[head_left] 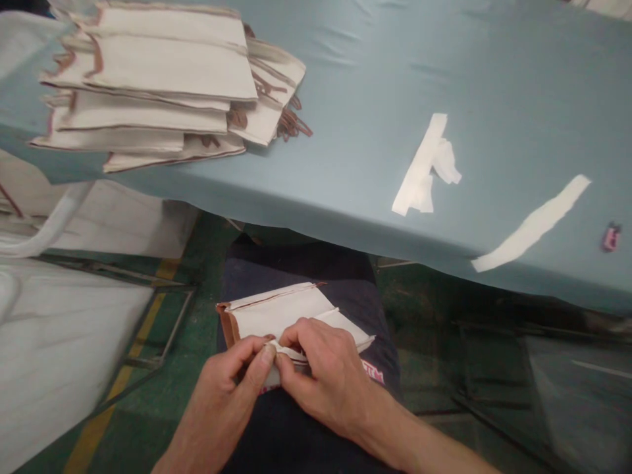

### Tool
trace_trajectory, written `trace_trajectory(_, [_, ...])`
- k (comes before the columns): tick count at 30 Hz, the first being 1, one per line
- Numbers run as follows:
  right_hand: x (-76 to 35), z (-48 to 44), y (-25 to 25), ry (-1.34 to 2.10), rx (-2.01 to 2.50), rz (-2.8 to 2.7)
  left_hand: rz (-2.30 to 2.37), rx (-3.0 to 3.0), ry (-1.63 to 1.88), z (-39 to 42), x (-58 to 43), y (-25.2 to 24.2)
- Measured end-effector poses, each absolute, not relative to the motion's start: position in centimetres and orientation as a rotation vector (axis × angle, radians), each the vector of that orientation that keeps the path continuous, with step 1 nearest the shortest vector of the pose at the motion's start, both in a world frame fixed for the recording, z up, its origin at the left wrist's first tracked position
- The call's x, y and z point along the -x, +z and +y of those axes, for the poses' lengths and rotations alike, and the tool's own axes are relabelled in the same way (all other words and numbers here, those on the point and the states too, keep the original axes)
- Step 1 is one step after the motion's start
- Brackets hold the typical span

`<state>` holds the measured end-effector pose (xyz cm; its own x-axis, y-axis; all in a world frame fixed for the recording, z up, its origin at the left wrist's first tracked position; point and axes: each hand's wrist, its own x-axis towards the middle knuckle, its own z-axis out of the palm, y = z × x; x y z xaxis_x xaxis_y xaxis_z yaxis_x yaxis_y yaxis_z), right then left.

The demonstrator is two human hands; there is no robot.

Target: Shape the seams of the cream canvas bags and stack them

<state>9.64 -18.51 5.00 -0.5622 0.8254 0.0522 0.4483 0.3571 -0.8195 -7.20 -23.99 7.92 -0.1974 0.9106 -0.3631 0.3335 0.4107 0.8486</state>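
A folded white paper bag [276,309] with a brown edge lies on my lap, below the table edge. My left hand [232,388] and my right hand [326,372] meet at the bag's near edge. Both pinch the paper between thumb and fingers, fingertips almost touching. The near part of the bag is hidden under my hands.
A blue-grey table [355,99] spans the top. A stack of similar folded white bags [158,85] with brown handles sits at its left. White paper strips [427,164] [533,224] and a small pink object [611,237] lie at the right. White sheeting [54,329] lies left on the floor.
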Motion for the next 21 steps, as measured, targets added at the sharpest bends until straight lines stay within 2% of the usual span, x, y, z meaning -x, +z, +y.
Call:
trace_trajectory(4, [-9.5, -18.1, 5.6, 0.905, 1.018, -2.216, 1.781, -1.099, 0.885, -23.0, 6.9, 8.6])
trace_trajectory(9, [-8.8, -17.7, 7.9, 1.063, 1.115, -1.871, 1.864, -1.304, 1.094, -23.0, 6.3, 9.0])
trace_trajectory(13, [-8.9, -17.7, 9.5, 1.369, 1.214, -1.679, 1.955, -1.136, 1.181, -23.7, 5.6, 8.5])
trace_trajectory(17, [-9.5, -17.0, 10.1, 1.755, 1.264, -1.49, 1.742, -0.856, 1.184, -23.0, 5.4, 7.8])
trace_trajectory(21, [-9.6, -16.8, 9.6, 1.974, 1.217, -1.33, 1.608, -0.592, 1.275, -21.6, 4.4, 7.3])
